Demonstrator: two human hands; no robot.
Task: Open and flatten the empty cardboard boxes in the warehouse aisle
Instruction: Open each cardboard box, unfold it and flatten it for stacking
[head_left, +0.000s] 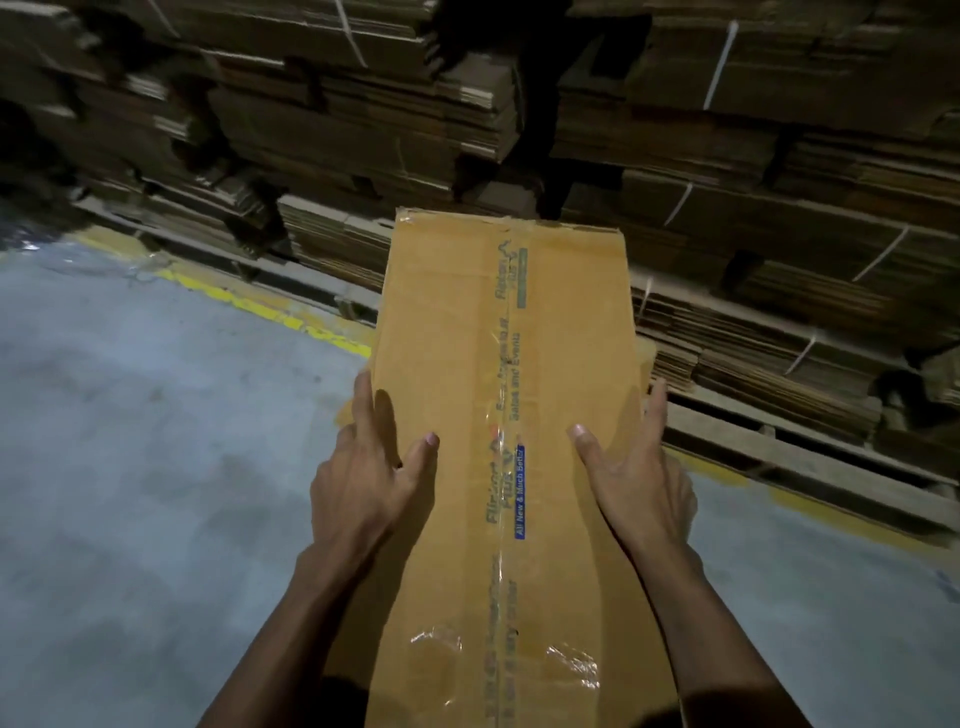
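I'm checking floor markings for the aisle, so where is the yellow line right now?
In the head view the yellow line runs across the grey floor at left, along the foot of the stacked cardboard, passing behind the box.

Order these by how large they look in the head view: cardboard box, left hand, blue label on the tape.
1. cardboard box
2. left hand, though nearness to the camera enlarges it
3. blue label

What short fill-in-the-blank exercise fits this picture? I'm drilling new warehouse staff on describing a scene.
1. The cardboard box is held at its sides by ____ hands.
2. A strip of clear ____ runs down the middle of the box.
3. The painted line on the floor is ____.
4. Behind the box, bundles of flattened cardboard are tied with white ____.

Missing words: two; tape; yellow; straps
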